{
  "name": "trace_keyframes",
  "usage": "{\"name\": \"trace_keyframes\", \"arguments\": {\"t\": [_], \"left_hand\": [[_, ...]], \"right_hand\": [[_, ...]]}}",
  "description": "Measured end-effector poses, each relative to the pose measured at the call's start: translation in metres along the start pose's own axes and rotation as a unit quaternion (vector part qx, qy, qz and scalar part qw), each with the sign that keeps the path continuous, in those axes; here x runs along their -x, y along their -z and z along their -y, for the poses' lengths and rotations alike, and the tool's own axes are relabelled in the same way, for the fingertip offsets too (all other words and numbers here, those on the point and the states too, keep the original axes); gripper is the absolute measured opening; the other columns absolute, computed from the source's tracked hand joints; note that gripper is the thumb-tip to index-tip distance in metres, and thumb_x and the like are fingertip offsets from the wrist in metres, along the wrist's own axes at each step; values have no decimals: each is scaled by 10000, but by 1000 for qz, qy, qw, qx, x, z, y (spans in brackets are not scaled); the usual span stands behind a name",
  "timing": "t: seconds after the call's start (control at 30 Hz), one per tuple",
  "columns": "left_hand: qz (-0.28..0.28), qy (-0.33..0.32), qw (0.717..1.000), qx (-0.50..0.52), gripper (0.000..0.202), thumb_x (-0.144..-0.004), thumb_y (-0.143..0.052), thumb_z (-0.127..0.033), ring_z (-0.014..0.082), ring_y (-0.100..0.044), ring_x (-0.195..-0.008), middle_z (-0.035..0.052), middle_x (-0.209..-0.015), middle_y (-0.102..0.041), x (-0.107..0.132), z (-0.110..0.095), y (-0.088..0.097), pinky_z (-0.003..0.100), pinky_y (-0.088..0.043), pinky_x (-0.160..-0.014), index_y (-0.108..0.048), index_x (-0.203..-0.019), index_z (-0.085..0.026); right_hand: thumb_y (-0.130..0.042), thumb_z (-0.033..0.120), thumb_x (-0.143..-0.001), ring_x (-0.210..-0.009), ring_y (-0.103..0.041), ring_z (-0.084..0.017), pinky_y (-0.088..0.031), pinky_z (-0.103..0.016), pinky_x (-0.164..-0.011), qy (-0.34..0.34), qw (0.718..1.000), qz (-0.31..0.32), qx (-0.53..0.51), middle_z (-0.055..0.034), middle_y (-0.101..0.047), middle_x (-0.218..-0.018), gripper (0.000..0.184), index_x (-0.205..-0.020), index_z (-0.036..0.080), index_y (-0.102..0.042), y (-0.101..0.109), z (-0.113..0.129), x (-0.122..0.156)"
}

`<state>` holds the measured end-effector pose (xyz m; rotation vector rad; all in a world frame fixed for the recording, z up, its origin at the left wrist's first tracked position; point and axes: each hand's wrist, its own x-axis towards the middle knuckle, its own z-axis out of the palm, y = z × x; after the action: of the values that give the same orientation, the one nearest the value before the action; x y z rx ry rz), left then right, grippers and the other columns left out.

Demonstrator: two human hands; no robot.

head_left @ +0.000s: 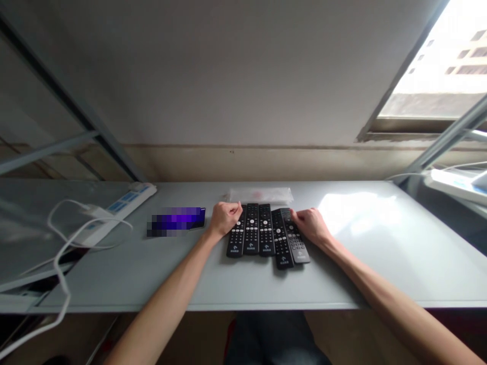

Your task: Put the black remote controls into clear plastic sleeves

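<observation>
- Dark-clad legs are under the near edge of the desk; both forearms reach in over that edge.
- A white cable loops down at the near left corner.
- Five remotes lie face up in a row at mid-desk, between the two hands. The three on the left, all dark, sit side by side; the fourth, also dark, lies a little nearer and tilted, its lower end beside the grey remote, which is tilted the same way.
- The left hand is at the upper end of the leftmost remote, fingers curled in narrow; I cannot tell whether they grip it.
- The right hand is at the upper right of the grey remote, thumb side against its top end, fingers bent; whether they grip is unclear.
- Left of the left hand lies a device with a purple screen, partly pixelated.
- A white power strip slants along the left side.
- A clear bag lies just behind the remotes.
- Behind stand the wall and, at right, a bright window.
</observation>
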<state>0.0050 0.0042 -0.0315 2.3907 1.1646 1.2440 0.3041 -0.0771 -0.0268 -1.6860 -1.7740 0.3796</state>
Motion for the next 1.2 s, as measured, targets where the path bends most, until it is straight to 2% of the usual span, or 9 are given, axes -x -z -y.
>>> {"name": "trace_keyframes", "arguments": {"t": [0.2,0.4,0.5,0.6,0.73,0.9,1.03,1.1,1.2], "left_hand": [[-26,-1,1000,11,566,-986,-498,-351,95,-165,-478,-58,-514,-158,2,-12,-1,320,-169,-538,-186,-534,-215],[-26,-61,997,40,560,-1008,-500,-305,95,-212,-464,-55,-500,-223,-3,-38,-7,315,-201,-539,-210,-538,-211],[2,-71,997,35,551,-994,-505,-297,95,-212,-463,-56,-498,-228,-13,-32,-7,315,-198,-535,-217,-532,-211],[47,-67,996,38,546,-988,-511,-309,93,-215,-469,-53,-512,-225,-19,-22,-8,315,-187,-530,-224,-534,-210],[39,-22,996,71,562,-986,-517,-339,91,-187,-481,-48,-531,-182,-17,-18,-11,314,-170,-519,-183,-552,-216],[-4,44,994,97,571,-979,-555,-352,87,-162,-490,-46,-549,-158,-17,-11,-6,318,-150,-502,-181,-569,-218],[-32,35,997,66,575,-981,-562,-323,84,-174,-480,-48,-539,-172,-15,-7,-2,319,-165,-507,-189,-558,-213],[-35,6,998,44,573,-983,-559,-308,86,-192,-469,-49,-521,-190,-13,-8,-2,321,-179,-511,-198,-548,-212],[-26,-33,999,18,563,-990,-550,-283,90,-218,-455,-51,-498,-228,-9,-10,-2,323,-201,-516,-222,-538,-211]], "right_hand": [[-358,900,-877,-582,-163,-125,-142,-334,-554,-67,990,-63,-109,37,-166,-554,734,-541,268,-195,1,-3,-8],[-381,794,-946,-576,-235,-128,-211,-305,-532,-69,985,-80,-133,38,-233,-566,655,-584,262,-260,-4,-5,-15],[-540,651,-966,-659,-440,-163,-379,-298,-618,38,988,-59,-139,3,-485,-648,540,-636,227,-478,-2,0,-11],[-526,485,-1038,-889,-599,-218,-493,-376,-847,197,971,15,-132,-62,-708,-890,409,-779,222,-699,1,6,-9],[-437,358,-1092,-1034,-671,-240,-505,-454,-973,253,958,62,-123,-65,-800,-1028,438,-897,246,-812,2,2,-11],[-488,297,-1078,-1112,-712,-253,-514,-487,-1014,248,964,33,-88,-60,-825,-1133,351,-1054,248,-835,-3,-7,-11],[-497,296,-1068,-1216,-691,-270,-494,-513,-1068,230,968,24,-100,-59,-816,-1185,330,-1106,262,-823,-2,-2,-7],[-479,337,-1077,-1129,-713,-266,-524,-482,-994,193,973,8,-127,-68,-821,-1115,352,-1040,259,-821,1,3,-4],[-417,453,-1096,-806,-676,-231,-518,-396,-779,112,980,-43,-162,-60,-755,-816,508,-776,238,-748,8,8,0]]}}
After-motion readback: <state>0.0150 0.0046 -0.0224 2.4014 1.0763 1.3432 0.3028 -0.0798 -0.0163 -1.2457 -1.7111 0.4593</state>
